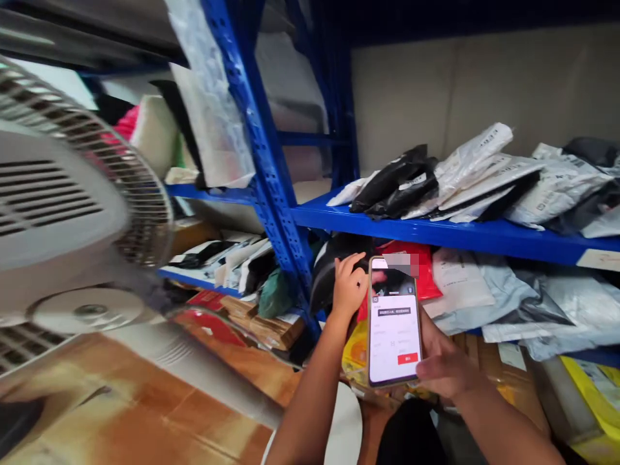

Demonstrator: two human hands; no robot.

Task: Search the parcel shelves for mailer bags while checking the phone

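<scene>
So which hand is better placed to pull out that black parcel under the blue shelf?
Left, probably. The left hand already rests on the black parcel, while the right hand is busy holding the phone.

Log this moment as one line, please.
left hand: on black parcel under blue shelf | right hand: holds phone, screen lit | fan at left

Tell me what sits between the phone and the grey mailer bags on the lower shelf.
In the head view, a red parcel lies between the phone and the grey mailer bags.
</scene>
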